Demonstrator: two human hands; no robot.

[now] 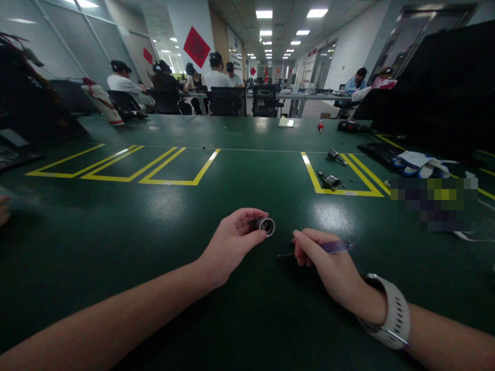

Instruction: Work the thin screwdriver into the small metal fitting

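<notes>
My left hand (232,242) pinches a small dark metal cylinder (265,225) with a shiny open end, held just above the green table (154,226). My right hand (323,260), with a white watch on the wrist, grips a screwdriver (328,248) with a clear purple handle. Its thin dark shaft points left, its tip lying low near the table just below the cylinder. The two hands are a short gap apart at the table's near middle.
Two metal cylindrical parts (330,180) (336,156) lie in a yellow-taped box at right. Blue and white gloves (415,163), a red-handled tool (320,125) and a dark power tool (353,126) sit further back. Several seated people work at far tables.
</notes>
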